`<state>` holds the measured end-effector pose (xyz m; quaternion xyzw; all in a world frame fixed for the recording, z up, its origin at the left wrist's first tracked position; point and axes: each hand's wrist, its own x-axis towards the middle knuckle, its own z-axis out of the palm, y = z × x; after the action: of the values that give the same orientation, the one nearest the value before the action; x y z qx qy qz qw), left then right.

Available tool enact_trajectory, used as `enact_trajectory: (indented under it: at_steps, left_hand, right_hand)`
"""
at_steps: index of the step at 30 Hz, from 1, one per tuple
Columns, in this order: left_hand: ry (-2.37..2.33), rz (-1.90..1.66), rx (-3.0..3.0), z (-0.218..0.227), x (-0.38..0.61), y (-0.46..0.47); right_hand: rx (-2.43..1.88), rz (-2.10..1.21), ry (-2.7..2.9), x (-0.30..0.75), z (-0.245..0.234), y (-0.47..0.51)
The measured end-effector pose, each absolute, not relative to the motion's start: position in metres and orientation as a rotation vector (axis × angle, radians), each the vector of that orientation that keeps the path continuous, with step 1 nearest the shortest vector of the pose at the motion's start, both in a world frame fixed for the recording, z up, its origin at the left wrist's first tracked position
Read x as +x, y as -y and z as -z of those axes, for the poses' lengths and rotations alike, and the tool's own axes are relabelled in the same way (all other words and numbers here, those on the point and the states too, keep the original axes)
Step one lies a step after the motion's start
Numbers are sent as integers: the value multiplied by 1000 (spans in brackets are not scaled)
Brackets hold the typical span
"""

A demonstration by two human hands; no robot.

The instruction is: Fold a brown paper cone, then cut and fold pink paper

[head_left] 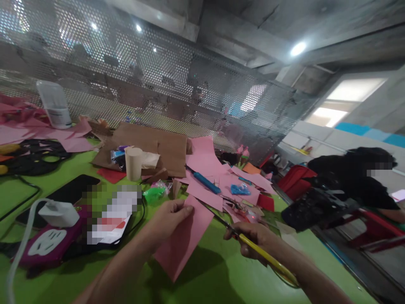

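Note:
My left hand (169,217) pinches the top edge of a pink sheet of paper (185,240), holding it up over the green table (209,278). My right hand (253,242) grips yellow-handled scissors (253,247). Their dark blades (218,217) reach to the pink sheet's upper right edge. Whether the blades are cutting into the paper I cannot tell.
Pink paper scraps (205,169), brown card (158,147), a beige paper roll (133,164), a blue-handled tool (205,182) and a white bottle (55,105) lie beyond. A phone (63,194), a white charger (58,213) and cables sit left. Another person (357,177) sits at right.

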<state>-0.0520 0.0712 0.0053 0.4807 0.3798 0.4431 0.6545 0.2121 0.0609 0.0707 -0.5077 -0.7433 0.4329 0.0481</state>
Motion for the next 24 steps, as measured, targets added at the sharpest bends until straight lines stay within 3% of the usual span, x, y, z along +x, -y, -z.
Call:
enact_trajectory:
  at_steps: [10, 24]
  left_hand:
    - [-905, -992, 1166, -7, -54, -70]
    - [-913, -910, 1143, -9, -53, -69]
  right_hand:
    - [-1445, -1029, 2541, 205, -88, -50]
    - [-1373, -987, 2576, 196, -89, -48]
